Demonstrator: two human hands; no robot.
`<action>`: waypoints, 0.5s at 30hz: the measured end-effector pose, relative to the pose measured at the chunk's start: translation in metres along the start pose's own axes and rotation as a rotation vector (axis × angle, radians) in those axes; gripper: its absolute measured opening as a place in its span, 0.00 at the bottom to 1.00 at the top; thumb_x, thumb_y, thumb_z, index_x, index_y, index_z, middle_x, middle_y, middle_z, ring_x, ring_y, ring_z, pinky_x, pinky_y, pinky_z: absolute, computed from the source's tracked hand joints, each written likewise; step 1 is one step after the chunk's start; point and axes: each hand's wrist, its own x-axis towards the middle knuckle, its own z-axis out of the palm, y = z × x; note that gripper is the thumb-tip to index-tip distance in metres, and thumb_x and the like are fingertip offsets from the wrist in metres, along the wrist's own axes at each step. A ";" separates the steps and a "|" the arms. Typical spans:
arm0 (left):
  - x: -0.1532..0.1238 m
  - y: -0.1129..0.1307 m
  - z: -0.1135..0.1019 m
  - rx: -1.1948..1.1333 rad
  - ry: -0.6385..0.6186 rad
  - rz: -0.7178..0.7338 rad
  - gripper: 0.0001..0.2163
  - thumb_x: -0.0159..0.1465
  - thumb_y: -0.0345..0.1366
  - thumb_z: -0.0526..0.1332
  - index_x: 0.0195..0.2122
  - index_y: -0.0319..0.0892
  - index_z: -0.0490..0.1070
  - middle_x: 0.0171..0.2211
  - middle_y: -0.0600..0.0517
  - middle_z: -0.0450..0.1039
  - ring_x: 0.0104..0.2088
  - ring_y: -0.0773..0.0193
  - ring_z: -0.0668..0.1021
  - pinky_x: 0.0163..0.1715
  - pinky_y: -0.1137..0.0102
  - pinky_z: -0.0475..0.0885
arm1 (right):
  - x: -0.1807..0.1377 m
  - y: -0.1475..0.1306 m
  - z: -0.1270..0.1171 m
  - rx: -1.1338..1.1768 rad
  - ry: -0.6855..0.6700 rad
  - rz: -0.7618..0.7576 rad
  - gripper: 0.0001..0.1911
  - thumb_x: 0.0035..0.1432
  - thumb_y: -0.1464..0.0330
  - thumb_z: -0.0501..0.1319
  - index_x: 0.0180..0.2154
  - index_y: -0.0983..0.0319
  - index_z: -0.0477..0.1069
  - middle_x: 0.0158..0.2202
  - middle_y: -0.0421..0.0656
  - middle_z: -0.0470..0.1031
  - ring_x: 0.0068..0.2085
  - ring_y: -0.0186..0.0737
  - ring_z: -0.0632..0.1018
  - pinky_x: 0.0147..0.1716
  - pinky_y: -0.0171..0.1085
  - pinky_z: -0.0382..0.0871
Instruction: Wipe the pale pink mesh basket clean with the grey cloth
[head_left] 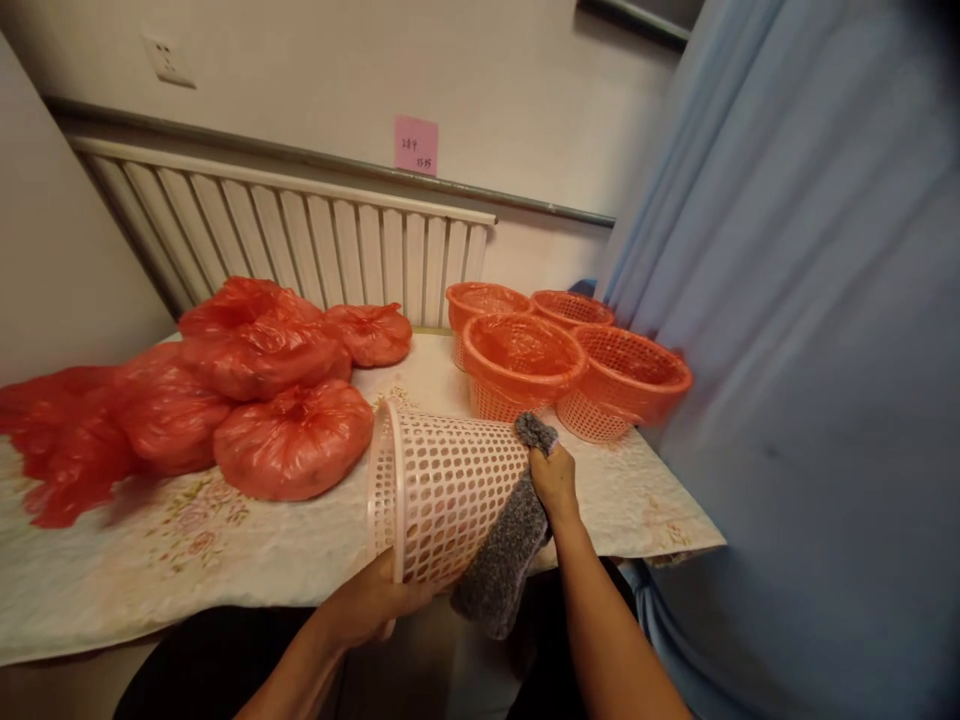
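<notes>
A pale pink perforated plastic wastebasket (pixel 457 490) lies tipped on its side over the table's front edge, its mouth facing left. My left hand (pixel 375 600) grips the rim at the lower side, thumb on the outer wall. In my right hand (pixel 555 480) is a bunched dark grey cloth (pixel 499 565), pressed against the basket's base end; part of the cloth hangs down below the hand. Fingers of the right hand are wrapped round the cloth and partly hidden.
Several filled red plastic bags (pixel 292 440) are heaped on the left of the floral-covered table (pixel 112 590). Behind my right hand stand several wastebaskets (pixel 517 365) lined with red bags. A radiator (pixel 300 235) runs along the wall; a blue curtain (pixel 787 350) hangs at right.
</notes>
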 end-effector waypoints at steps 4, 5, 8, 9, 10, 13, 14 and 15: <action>-0.011 -0.016 -0.028 0.216 -0.050 -0.022 0.30 0.54 0.41 0.68 0.58 0.44 0.66 0.55 0.43 0.71 0.62 0.45 0.64 0.62 0.46 0.50 | -0.031 0.011 0.004 0.036 0.107 0.038 0.17 0.55 0.68 0.50 0.38 0.65 0.75 0.36 0.50 0.79 0.39 0.46 0.77 0.40 0.39 0.69; -0.014 -0.018 -0.032 0.293 -0.050 -0.032 0.29 0.54 0.41 0.68 0.58 0.44 0.67 0.55 0.44 0.72 0.62 0.45 0.63 0.62 0.47 0.49 | -0.041 0.014 0.006 0.065 0.144 0.037 0.17 0.56 0.67 0.50 0.39 0.65 0.75 0.37 0.51 0.78 0.41 0.47 0.77 0.42 0.39 0.69; -0.023 -0.017 -0.034 0.459 -0.036 -0.046 0.28 0.54 0.39 0.69 0.56 0.45 0.69 0.55 0.44 0.72 0.62 0.44 0.63 0.63 0.48 0.48 | -0.066 0.022 0.011 0.178 0.244 0.027 0.17 0.57 0.66 0.52 0.42 0.66 0.74 0.41 0.52 0.78 0.46 0.48 0.76 0.47 0.42 0.68; -0.025 -0.015 -0.031 0.470 -0.021 -0.044 0.27 0.54 0.39 0.68 0.56 0.46 0.69 0.56 0.45 0.71 0.62 0.43 0.63 0.63 0.48 0.49 | -0.073 0.024 0.013 0.206 0.261 0.026 0.17 0.57 0.66 0.52 0.43 0.66 0.74 0.41 0.52 0.78 0.47 0.48 0.76 0.48 0.44 0.68; -0.026 -0.012 -0.028 0.461 0.005 -0.039 0.26 0.54 0.40 0.68 0.55 0.46 0.70 0.56 0.45 0.71 0.61 0.43 0.64 0.62 0.48 0.50 | -0.079 0.025 0.013 0.221 0.268 0.023 0.17 0.57 0.66 0.52 0.43 0.66 0.74 0.41 0.52 0.77 0.47 0.48 0.76 0.49 0.44 0.68; -0.027 -0.008 -0.022 0.405 0.129 -0.033 0.26 0.54 0.40 0.68 0.55 0.45 0.70 0.54 0.45 0.72 0.56 0.41 0.69 0.60 0.48 0.57 | -0.093 0.024 0.016 0.230 0.269 -0.013 0.17 0.57 0.69 0.53 0.45 0.65 0.73 0.44 0.52 0.77 0.49 0.48 0.75 0.50 0.47 0.68; -0.027 -0.008 -0.022 0.397 0.164 -0.045 0.26 0.54 0.40 0.68 0.55 0.45 0.70 0.52 0.45 0.74 0.54 0.40 0.71 0.58 0.48 0.60 | -0.097 0.022 0.017 0.227 0.268 -0.035 0.17 0.57 0.70 0.53 0.46 0.64 0.73 0.45 0.52 0.76 0.51 0.48 0.74 0.50 0.48 0.68; -0.027 -0.009 -0.024 0.390 0.188 -0.055 0.27 0.54 0.40 0.69 0.55 0.45 0.70 0.49 0.46 0.76 0.51 0.40 0.72 0.56 0.48 0.63 | -0.101 0.019 0.019 0.221 0.263 -0.066 0.17 0.57 0.70 0.53 0.47 0.64 0.72 0.47 0.51 0.75 0.52 0.49 0.73 0.52 0.49 0.67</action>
